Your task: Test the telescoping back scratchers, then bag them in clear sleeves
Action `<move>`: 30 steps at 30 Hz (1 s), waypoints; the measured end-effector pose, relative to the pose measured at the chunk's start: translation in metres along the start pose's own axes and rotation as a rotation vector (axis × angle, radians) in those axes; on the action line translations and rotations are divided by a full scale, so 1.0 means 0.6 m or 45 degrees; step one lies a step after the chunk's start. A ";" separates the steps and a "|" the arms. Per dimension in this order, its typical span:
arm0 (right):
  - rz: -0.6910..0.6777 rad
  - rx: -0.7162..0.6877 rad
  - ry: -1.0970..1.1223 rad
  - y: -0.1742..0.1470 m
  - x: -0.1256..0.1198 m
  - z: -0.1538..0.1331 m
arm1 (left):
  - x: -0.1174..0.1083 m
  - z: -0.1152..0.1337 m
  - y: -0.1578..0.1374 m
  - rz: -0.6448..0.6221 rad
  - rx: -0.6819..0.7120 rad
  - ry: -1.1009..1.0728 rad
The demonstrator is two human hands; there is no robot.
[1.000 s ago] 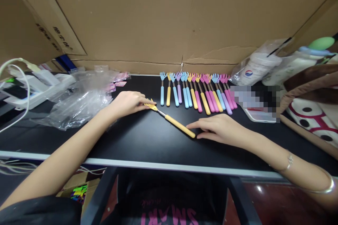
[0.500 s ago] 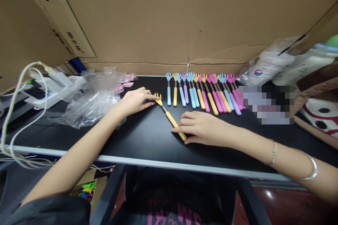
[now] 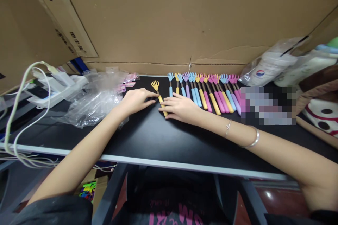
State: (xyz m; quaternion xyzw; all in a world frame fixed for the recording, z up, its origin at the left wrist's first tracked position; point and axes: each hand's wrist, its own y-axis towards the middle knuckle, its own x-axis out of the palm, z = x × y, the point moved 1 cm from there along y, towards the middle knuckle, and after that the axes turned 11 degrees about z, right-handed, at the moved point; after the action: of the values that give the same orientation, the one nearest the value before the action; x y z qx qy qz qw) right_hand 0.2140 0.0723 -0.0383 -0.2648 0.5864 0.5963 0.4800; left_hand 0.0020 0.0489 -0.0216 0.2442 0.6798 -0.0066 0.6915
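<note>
Head view: compared with half a second ago, the yellow back scratcher [image 3: 160, 99] lies farther back on the black table [image 3: 158, 140] and slants less.
Effect of the shift: it now sits just beside the left end of the row of scratchers [image 3: 207, 101], clawed head toward the back like theirs, with a gap to the nearest blue one; it looks nearly lined up.
Right hand: this hand [image 3: 182, 109] has come along with it, fingers and thumb closed about the handle's lower part and hiding some of the row's nearest handles.
Left hand: thumb and forefinger of this hand [image 3: 136, 100] stand apart, the forefinger's tip at the scratcher's neck; whether it presses, I cannot tell.
Table, left: crumpled clear bags [image 3: 92, 109], pink cards [image 3: 130, 77] and a white power strip [image 3: 43, 103] with a pale cable.
Table, right: a lidded white cup [image 3: 271, 66] inside clear plastic; a pixelated patch beside the row hides what lies there.
Back: a cardboard wall [image 3: 158, 17] closes off the table.
Below: a carton [image 3: 100, 186] holds bright coloured pieces [image 3: 88, 190].
</note>
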 end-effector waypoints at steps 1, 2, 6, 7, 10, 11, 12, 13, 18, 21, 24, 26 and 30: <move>0.012 0.026 -0.013 0.005 0.006 0.005 | 0.000 0.000 0.000 -0.010 -0.005 0.000; 0.022 0.050 -0.026 0.011 0.011 0.011 | 0.000 0.000 0.000 -0.020 -0.012 0.004; 0.021 0.147 -0.067 0.031 0.028 0.025 | -0.002 0.000 0.001 -0.031 -0.034 0.008; 0.014 0.178 -0.067 0.036 0.029 0.027 | -0.002 0.000 0.001 -0.030 -0.039 -0.001; 0.002 0.277 -0.053 0.045 0.029 0.031 | -0.003 -0.001 0.002 -0.038 -0.053 -0.043; -0.001 0.306 -0.052 0.047 0.028 0.031 | -0.003 -0.001 0.002 -0.041 -0.062 -0.057; 0.000 0.333 -0.055 0.048 0.027 0.032 | -0.003 -0.002 0.002 -0.043 -0.072 -0.069; 0.005 0.357 -0.062 0.048 0.026 0.033 | -0.003 -0.002 0.003 -0.045 -0.081 -0.078; 0.019 0.422 -0.088 0.041 0.029 0.036 | -0.004 -0.001 0.003 -0.053 -0.095 -0.082; 0.031 0.421 -0.110 0.035 0.033 0.036 | -0.004 0.001 0.003 -0.048 -0.088 -0.071; 0.050 0.421 -0.148 0.030 0.036 0.033 | -0.003 0.002 0.003 -0.044 -0.084 -0.077; 0.054 0.420 -0.160 0.027 0.036 0.029 | -0.002 0.001 0.004 -0.041 -0.091 -0.098; 0.052 0.453 -0.113 0.023 0.028 0.021 | 0.003 -0.002 0.005 -0.041 -0.112 -0.172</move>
State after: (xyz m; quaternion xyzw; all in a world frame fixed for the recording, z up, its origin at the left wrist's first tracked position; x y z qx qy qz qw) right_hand 0.1979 0.0911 -0.0448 -0.1373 0.6661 0.5040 0.5325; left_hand 0.0021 0.0524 -0.0223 0.2016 0.6352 -0.0044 0.7455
